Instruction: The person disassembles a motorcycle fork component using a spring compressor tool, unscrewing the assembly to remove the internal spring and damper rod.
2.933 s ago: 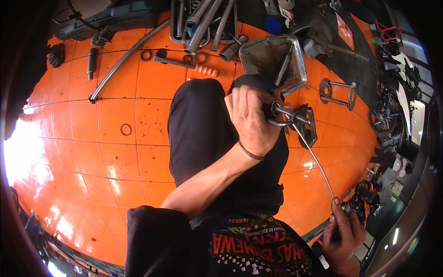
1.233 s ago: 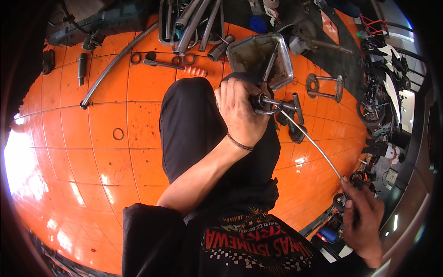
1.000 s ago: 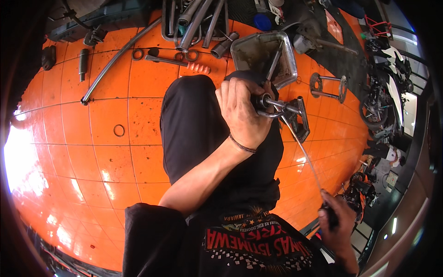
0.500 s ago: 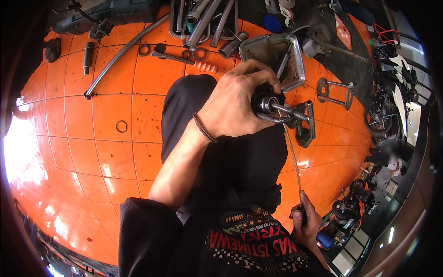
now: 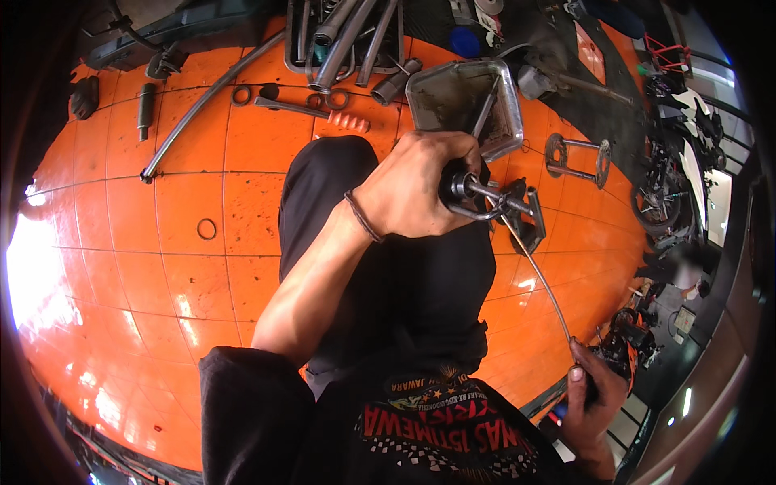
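My left hand (image 5: 412, 182) is closed round a black cylindrical metal part (image 5: 458, 187), held above my knees. A bright shaft, a curved bar and a dark bracket (image 5: 527, 230) stick out from it to the right. Lower right, my right hand (image 5: 594, 396) is closed on the near end of a long thin metal rod (image 5: 543, 283). The rod's far end reaches to the bracket, and how it meets the part there is hidden. Just beyond my left hand is a metal tray (image 5: 440, 101) with dark fluid and a rod-like tool in it.
On the orange tiled floor (image 5: 145, 267) lie a long tube (image 5: 214, 93), a flat bar (image 5: 291, 107), a red coil spring (image 5: 349, 122) and several rings. A tray of metal tubes (image 5: 343, 44) stands at the far side. A two-disc frame (image 5: 578, 160) and motorcycles (image 5: 667, 190) are to the right.
My right hand has moved to the right and slightly down with the rod's near end, so the rod slants more. My left hand keeps its hold on the part.
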`<state>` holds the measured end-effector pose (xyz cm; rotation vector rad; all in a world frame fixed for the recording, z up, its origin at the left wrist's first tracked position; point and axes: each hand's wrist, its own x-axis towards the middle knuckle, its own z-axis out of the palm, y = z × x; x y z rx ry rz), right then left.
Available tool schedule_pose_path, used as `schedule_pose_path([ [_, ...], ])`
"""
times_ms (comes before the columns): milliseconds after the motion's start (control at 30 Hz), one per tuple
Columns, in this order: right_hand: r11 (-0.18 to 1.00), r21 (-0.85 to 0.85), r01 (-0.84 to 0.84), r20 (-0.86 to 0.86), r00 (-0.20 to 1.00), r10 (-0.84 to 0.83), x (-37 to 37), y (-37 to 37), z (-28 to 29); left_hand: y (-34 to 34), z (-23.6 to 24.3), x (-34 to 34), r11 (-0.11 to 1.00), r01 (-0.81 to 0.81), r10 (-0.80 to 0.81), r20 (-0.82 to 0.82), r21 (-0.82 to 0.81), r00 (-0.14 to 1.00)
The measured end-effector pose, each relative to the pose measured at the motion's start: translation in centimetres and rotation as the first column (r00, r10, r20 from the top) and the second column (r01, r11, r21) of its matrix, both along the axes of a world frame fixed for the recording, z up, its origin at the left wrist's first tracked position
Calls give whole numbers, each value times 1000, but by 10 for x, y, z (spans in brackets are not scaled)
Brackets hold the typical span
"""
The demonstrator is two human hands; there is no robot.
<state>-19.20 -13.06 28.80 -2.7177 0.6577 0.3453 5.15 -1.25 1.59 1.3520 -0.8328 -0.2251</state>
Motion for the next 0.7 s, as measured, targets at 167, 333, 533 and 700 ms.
schedule_pose_path([
  [167,994,-110,-25,-205,979,2,30,1,45,2,0,-6,1000,-1,1,-28,1,1000],
  [333,989,-117,91,-262,958,-119,68,10,73,1,-2,-8,1000,-18,18,-7,-15,1000],
  [533,994,-6,107,-310,945,-103,99,14,87,-2,-1,-9,999,-23,21,-54,-44,998],
  [700,981,-66,183,-338,921,-194,119,20,98,-4,-1,-7,999,8,-8,1,-36,1000],
])
